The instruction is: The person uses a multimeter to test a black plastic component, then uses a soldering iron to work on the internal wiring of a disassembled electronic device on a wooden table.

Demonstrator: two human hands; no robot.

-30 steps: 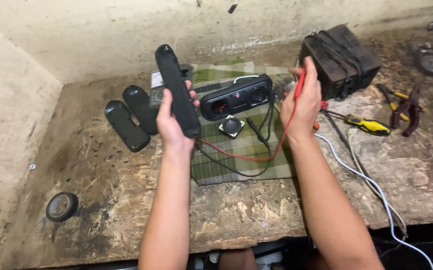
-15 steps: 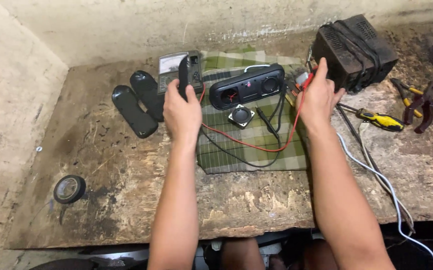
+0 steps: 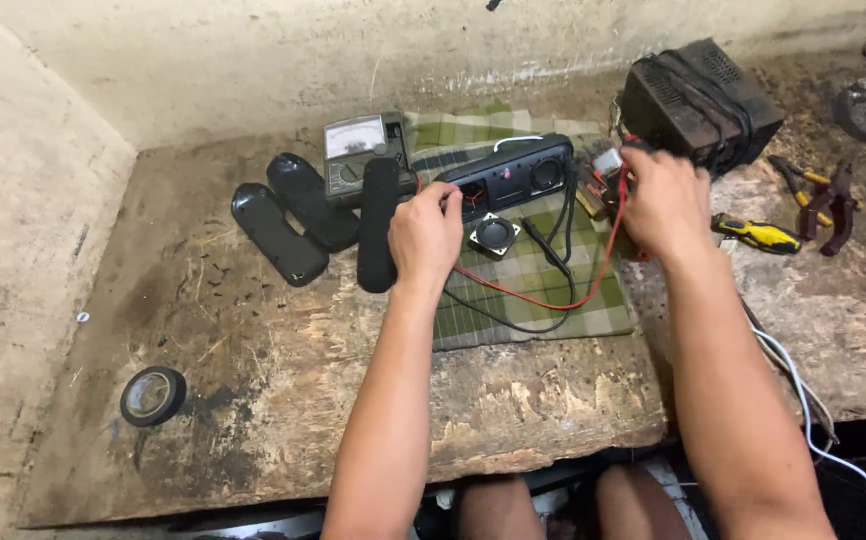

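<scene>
Black oblong speaker housing point(image 3: 508, 175) w/ two round openings lies open-faced on green checked cloth point(image 3: 553, 290), mid-bench. Left hand point(image 3: 425, 232) fingers pinched at its front edge. Right hand point(image 3: 661, 203) clenched on red wire point(image 3: 563, 300) nr its right end.

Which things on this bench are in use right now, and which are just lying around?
In use: left hand on the black speaker housing; right hand at the red wire; small loose speaker.
Lying about: tape roll, yellow-handled screwdriver, pliers.
</scene>
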